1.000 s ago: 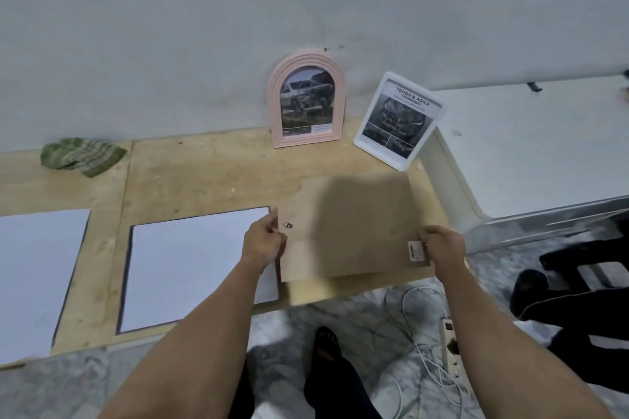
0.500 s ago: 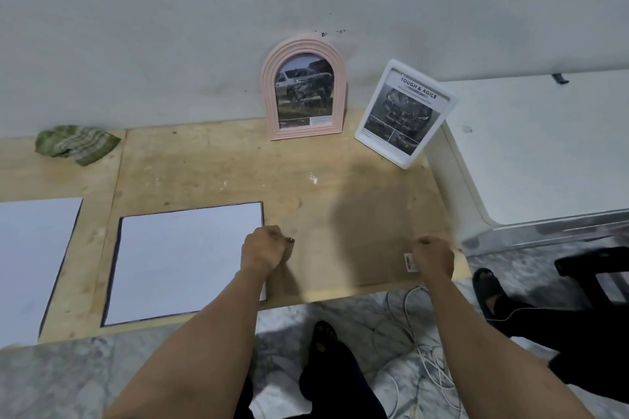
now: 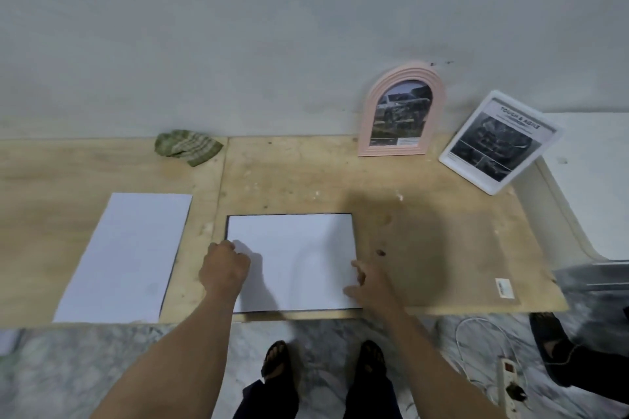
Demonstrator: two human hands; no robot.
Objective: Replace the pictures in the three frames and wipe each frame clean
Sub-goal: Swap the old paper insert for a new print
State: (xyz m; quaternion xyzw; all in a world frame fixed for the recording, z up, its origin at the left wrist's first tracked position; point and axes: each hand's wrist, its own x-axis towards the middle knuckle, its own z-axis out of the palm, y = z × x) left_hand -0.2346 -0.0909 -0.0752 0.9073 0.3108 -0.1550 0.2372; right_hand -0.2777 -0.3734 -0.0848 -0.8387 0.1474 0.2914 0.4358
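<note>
A white sheet with a thin dark edge [image 3: 292, 248] lies flat on the wooden table [image 3: 306, 173], near its front edge. My left hand [image 3: 223, 269] is curled on the sheet's left edge. My right hand [image 3: 369, 284] rests with fingers spread on the sheet's lower right corner. A second white sheet [image 3: 126, 255] lies further left. A pink arched frame [image 3: 369, 119] with a car picture leans on the wall. A white rectangular frame [image 3: 500, 141] with a car poster leans to its right. A green checked cloth [image 3: 187, 146] sits crumpled by the wall.
A brown board with a small white label [image 3: 503, 287] lies flat at the table's right end. A white surface [image 3: 592, 160] adjoins the table on the right. On the marble floor lie a power strip [image 3: 509, 388] with white cable, my feet, and another person's foot [image 3: 551, 343].
Both hands have let go of the brown board, which now lies flat on the right. They moved left onto the middle white sheet. The view swung left.
</note>
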